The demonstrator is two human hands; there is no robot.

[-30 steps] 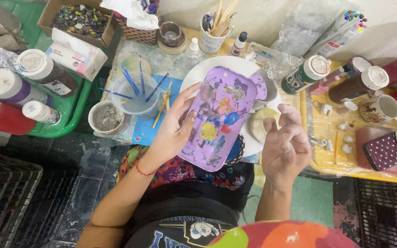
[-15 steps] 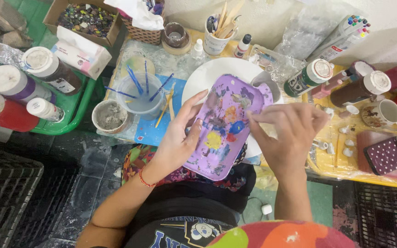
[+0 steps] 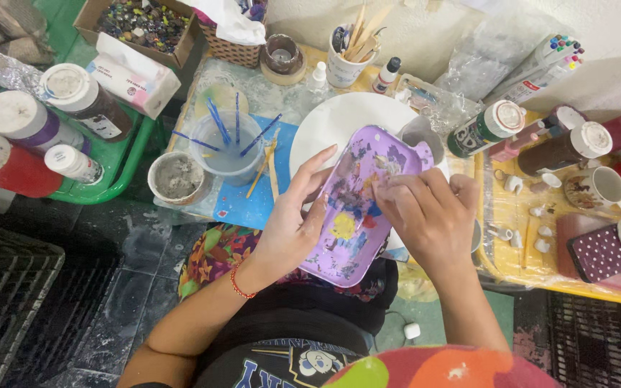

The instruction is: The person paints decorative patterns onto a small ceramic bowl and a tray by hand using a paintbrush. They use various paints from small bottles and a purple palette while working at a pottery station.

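- The purple paint tray (image 3: 357, 208) sits mid-frame, tilted, lifted off the table and over my lap, its upper end overlapping the white plate (image 3: 332, 122). It's smeared with dried blobs of yellow, blue and red.
- My left hand (image 3: 289, 226) is cupped around the tray's left edge from below, fingers spread wide up the rim, thumb side underneath. That's the support hand, so I'd say keep it steady and don't let the tray tip further.
- My right hand (image 3: 429, 212) lies on top of the tray's right half with the fingertips bunched and pressed to the surface near the upper middle. Whether something small is pinched in them, I can't tell; they're closed too tight to see.
- Looks to me like rubbing or picking at the dried paint. To do that well I'd push toward the supporting palm, not away from it, and work one patch at a time.
- Just left of the tray: a clear water cup (image 3: 226, 147) with blue-handled brushes, and a small grey-crusted pot (image 3: 175, 177). I'd keep my left elbow off those.
- To the right, paint bottles (image 3: 490, 128) and a mug (image 3: 598, 188) stand on the yellow surface, well apart from my hands.
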